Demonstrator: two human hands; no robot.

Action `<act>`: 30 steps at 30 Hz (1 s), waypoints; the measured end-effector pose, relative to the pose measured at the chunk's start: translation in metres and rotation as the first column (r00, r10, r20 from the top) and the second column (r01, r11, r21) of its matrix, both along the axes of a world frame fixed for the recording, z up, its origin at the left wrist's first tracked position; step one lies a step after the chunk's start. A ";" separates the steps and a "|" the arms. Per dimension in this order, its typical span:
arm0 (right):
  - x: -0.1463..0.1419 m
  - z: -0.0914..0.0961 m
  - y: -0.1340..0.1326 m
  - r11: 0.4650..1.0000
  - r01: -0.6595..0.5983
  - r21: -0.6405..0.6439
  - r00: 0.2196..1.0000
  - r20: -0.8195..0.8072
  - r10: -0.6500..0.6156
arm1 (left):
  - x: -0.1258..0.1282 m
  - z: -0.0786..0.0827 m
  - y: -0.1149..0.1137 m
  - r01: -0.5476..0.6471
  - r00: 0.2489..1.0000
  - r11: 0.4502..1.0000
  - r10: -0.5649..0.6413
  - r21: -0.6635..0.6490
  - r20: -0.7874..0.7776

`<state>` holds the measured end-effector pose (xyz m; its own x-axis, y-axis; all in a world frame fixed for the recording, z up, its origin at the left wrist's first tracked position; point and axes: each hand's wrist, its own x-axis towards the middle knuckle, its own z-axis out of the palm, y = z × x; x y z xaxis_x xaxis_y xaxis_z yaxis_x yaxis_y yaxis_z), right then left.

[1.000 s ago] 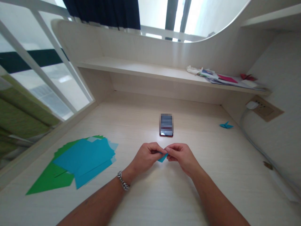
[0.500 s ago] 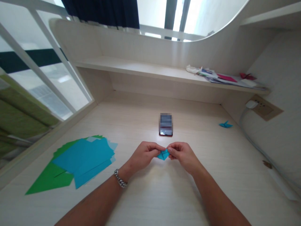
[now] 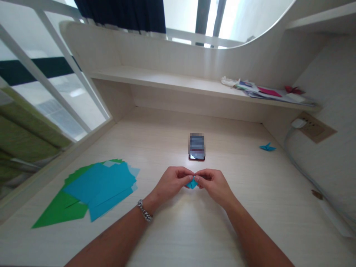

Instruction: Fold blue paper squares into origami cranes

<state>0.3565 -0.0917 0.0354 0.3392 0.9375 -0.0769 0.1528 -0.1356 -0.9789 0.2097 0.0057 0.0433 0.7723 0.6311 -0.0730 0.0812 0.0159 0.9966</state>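
1. Head view: the small folded blue paper (image 3: 191, 184) is just below the middle of the frame, under the phone (image 3: 197, 147).
2. It looks very light, easy to bend and easy to tear, so gently pinching its side edges seems best.
3. The left hand (image 3: 172, 182) pinches its left side; the right hand (image 3: 215, 183) pinches its right.
4. Both hands curl inward, thumbs near each other.

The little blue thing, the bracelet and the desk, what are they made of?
The little blue thing looks like matte paper: it has flat faces and crease lines. The bracelet seems to be shiny metal, because its chunky links gleam grey, but I can't tell which metal. The desk could be wood or a wood-look laminate: it is pale and smooth with faint grain streaks.
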 end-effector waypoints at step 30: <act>-0.002 -0.003 0.004 0.994 0.100 0.050 0.985 -0.147 -0.092 | 0.003 -0.006 -0.002 -0.073 0.993 0.996 0.077 -0.051 0.090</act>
<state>0.3545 -0.0875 0.0321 0.4168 0.9056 -0.0792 -0.0014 -0.0865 -0.9963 0.2125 0.0039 0.0370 0.7276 0.6851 -0.0356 -0.0138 0.0665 0.9977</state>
